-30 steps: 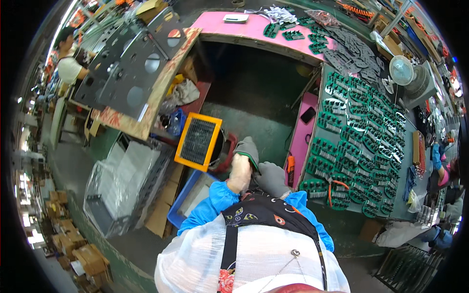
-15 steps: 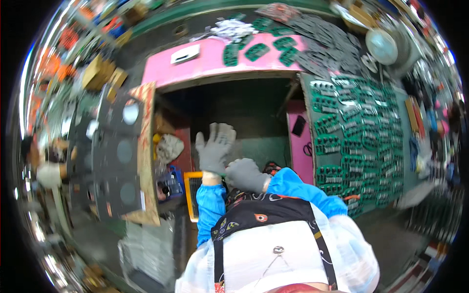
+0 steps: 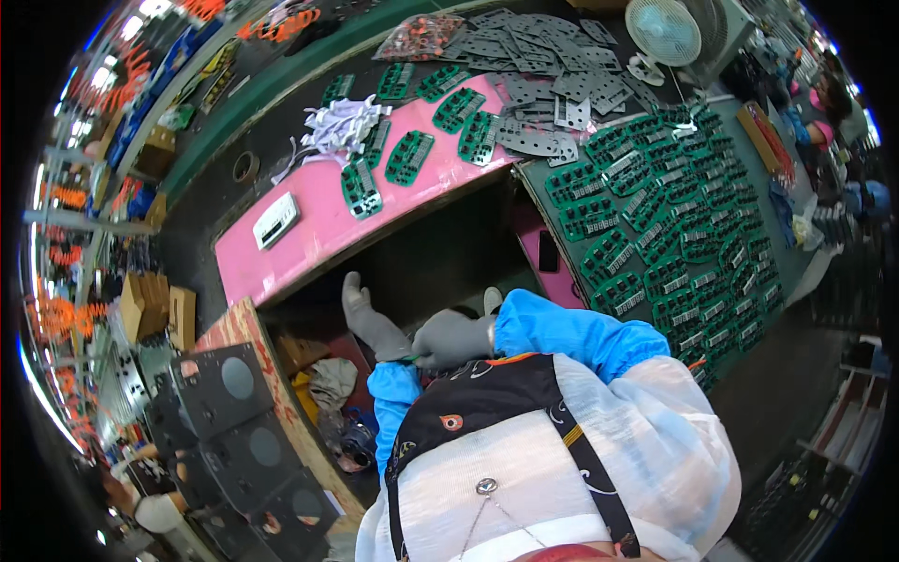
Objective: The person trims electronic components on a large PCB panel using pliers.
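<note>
The left glove (image 3: 379, 332), grey, is on the left hand (image 3: 363, 314), in front of the person's body and over the dark gap between the tables, whose inside is hard to see. The grey-green table (image 3: 789, 267) at the right is covered by many rows of green circuit boards (image 3: 679, 211), and its near edge is partly hidden by the blue right sleeve (image 3: 571, 332). The pink table (image 3: 318, 211) bears a few more boards, and a heap of grey plates (image 3: 562, 66) lies by its far end. At lower left, a co-worker (image 3: 159, 510) is blurred behind dark panels (image 3: 220, 384). A cloth bundle (image 3: 332, 382) lies half in shadow. The left hand is held open, its fingers straight but seen edge-on; the right hand (image 3: 456, 339), also gloved, is closed on the left glove's cuff, with its fingertips hidden.
</note>
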`<state>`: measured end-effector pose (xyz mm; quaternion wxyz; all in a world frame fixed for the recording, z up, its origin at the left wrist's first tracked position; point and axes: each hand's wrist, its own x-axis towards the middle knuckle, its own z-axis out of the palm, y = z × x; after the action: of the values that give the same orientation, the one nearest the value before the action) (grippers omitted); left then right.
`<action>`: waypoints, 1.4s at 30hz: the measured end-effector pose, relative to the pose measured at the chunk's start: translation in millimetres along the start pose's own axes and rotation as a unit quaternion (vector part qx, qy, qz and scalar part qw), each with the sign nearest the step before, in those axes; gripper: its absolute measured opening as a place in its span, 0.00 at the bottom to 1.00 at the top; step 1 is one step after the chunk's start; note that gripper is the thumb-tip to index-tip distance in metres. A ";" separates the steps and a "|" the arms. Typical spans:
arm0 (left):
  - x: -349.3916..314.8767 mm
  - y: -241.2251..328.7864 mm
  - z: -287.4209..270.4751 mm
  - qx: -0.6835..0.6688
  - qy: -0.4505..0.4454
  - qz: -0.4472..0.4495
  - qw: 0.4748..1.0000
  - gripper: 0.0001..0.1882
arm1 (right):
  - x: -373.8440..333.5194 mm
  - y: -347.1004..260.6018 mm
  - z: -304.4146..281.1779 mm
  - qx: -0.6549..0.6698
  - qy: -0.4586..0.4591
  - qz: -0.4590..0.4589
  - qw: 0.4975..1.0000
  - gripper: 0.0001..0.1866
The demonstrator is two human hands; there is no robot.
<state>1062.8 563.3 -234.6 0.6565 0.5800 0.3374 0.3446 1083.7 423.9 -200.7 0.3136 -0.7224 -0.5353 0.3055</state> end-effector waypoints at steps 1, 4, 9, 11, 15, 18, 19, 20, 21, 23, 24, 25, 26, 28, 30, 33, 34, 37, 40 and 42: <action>4.8 5.1 10.5 0.005 -0.018 -0.007 1.000 0.21 | -3.1 12.0 -11.2 0.007 0.012 0.014 1.000 0.16; 20.4 10.0 35.1 0.205 -0.219 0.078 0.951 0.17 | -19.2 48.6 -33.0 0.030 0.044 0.120 0.991 0.17; 45.9 -20.5 76.9 0.231 -0.393 -0.051 0.888 0.16 | -85.5 102.1 -52.9 -0.061 0.143 0.421 0.893 0.16; 60.0 -32.3 108.8 0.272 -0.522 -0.026 0.808 0.18 | -112.4 99.5 -47.9 -0.115 0.162 0.500 0.843 0.14; 60.5 -40.5 232.8 0.282 -0.714 0.244 0.592 0.27 | -142.0 72.7 -11.0 -0.024 0.279 0.575 0.769 0.15; 39.8 -62.0 327.5 0.263 -0.729 0.333 0.537 0.30 | -129.1 46.3 23.5 0.107 0.386 0.644 0.652 0.15; 31.6 -74.0 356.4 0.243 -0.722 0.359 0.538 0.30 | -120.4 38.5 34.3 0.130 0.397 0.665 0.618 0.15; 15.6 -69.2 383.2 0.296 -0.726 0.339 0.520 0.29 | -111.4 31.0 45.8 0.162 0.410 0.681 0.584 0.15; 6.0 -61.4 404.9 0.352 -0.724 0.320 0.500 0.27 | -97.6 22.3 50.6 0.196 0.428 0.694 0.545 0.14; -6.1 -71.7 439.6 0.376 -0.723 0.351 0.461 0.26 | -73.3 14.0 74.4 0.235 0.481 0.686 0.492 0.15; -11.4 -80.2 452.9 0.405 -0.710 0.379 0.433 0.25 | -60.6 9.8 85.1 0.239 0.486 0.689 0.481 0.15; -13.1 -89.5 462.4 0.401 -0.716 0.382 0.426 0.25 | -47.1 6.1 94.6 0.258 0.509 0.687 0.450 0.15; -15.9 -98.6 469.6 0.416 -0.707 0.403 0.405 0.24 | -40.2 3.0 100.2 0.276 0.531 0.683 0.419 0.15; -20.9 -111.3 477.7 0.429 -0.700 0.417 0.389 0.21 | -33.1 -3.2 105.5 0.290 0.531 0.693 0.392 0.15; -22.7 -117.4 489.7 0.432 -0.709 0.427 0.358 0.19 | -28.4 -9.2 105.0 0.294 0.530 0.702 0.374 0.15; -16.7 -121.7 492.6 0.409 -0.723 0.439 0.343 0.16 | -26.9 -9.1 85.8 0.303 0.529 0.706 0.360 0.15; -16.2 -122.2 492.5 0.388 -0.721 0.458 0.346 0.16 | -28.3 -4.7 88.0 0.293 0.514 0.713 0.375 0.15; -12.5 -119.8 499.2 0.378 -0.723 0.491 0.306 0.16 | -31.8 -0.3 70.4 0.294 0.517 0.709 0.379 0.15; -10.7 -118.4 510.0 0.429 -0.701 0.507 0.259 0.16 | -37.5 4.3 62.5 0.289 0.519 0.703 0.391 0.15; -8.7 -119.2 511.1 0.435 -0.697 0.514 0.248 0.15 | -40.2 6.6 59.4 0.272 0.521 0.704 0.398 0.15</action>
<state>1496.2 274.9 -301.8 -0.0312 0.8429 -0.5218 -0.1276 1031.7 391.0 -238.3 0.3849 -0.7386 0.5421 0.1117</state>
